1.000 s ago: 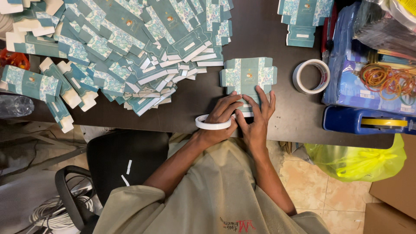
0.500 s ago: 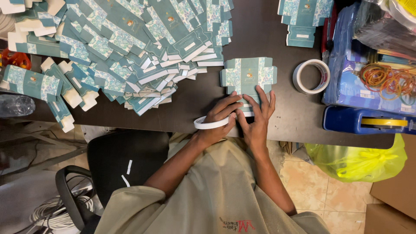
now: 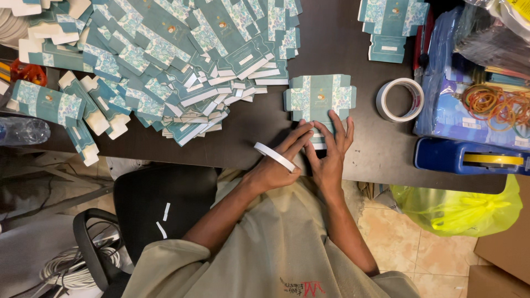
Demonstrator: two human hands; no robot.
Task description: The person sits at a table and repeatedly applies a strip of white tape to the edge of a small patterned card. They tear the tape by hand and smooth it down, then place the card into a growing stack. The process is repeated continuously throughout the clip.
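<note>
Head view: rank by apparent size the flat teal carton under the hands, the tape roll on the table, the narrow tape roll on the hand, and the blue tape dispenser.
1. Blue tape dispenser
2. Flat teal carton
3. Tape roll on the table and narrow tape roll on the left hand: similar; the narrow one is seen tilted, so unranked.
</note>
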